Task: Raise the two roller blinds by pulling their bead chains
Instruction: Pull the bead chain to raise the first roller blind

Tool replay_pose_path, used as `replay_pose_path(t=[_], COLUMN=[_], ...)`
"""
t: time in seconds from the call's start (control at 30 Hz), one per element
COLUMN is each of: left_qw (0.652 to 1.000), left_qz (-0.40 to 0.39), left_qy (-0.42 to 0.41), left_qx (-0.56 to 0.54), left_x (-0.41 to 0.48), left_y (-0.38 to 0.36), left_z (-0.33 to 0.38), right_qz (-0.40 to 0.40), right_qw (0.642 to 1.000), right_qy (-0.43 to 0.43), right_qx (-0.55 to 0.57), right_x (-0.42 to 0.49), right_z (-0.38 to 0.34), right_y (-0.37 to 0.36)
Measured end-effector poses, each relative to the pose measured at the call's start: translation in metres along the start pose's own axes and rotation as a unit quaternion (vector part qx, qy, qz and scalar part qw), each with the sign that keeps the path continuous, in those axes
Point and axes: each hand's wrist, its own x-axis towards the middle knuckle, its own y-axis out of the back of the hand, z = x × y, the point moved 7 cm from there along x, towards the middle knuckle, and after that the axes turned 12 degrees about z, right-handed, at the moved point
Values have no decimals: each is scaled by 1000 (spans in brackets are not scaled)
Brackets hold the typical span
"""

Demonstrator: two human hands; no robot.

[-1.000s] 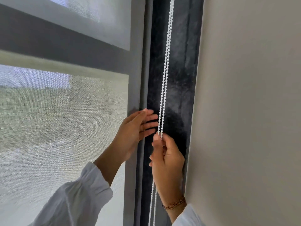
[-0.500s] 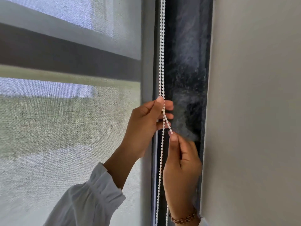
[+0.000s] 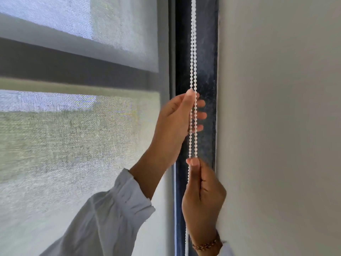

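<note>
Right hand (image 3: 203, 198) pinches bead chain (image 3: 193, 52) (thumb uppermost) — left hand (image 3: 175, 119) pinches it higher, fingers half-straight.

Room interior (home or office, unclear), mesh roller blind (image 3: 73, 145), dark window frame (image 3: 205, 52), plain painted wall (image 3: 276, 126)

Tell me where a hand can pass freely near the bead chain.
Free: in front of the blind, left of the left hand; along the bare wall, right of the dark frame. Crowded: the bead chain stretch between the left hand and the right hand.
</note>
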Motion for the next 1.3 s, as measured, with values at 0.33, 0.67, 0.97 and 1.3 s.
replay_pose_path(t=[0.33, 0.67, 0.97, 1.3], left_qw=[994, 991, 983, 958], left_qz=[71, 36, 160, 221], left_qy=[-82, 97, -80, -163], left_qx=[26, 84, 51, 87], left_x=[-50, -88, -154, -234], left_y=[2, -17, -23, -44], left_z=[80, 60, 129, 194], right_qz=[1, 13, -61, -187], right_qw=[999, 998, 979, 929], right_qy=[-4, -17, -177, -302], right_qx=[47, 60, 78, 107], right_x=[5, 35, 74, 97], right_z=[-79, -141, -128, -162], right_y=[50, 103, 134, 167])
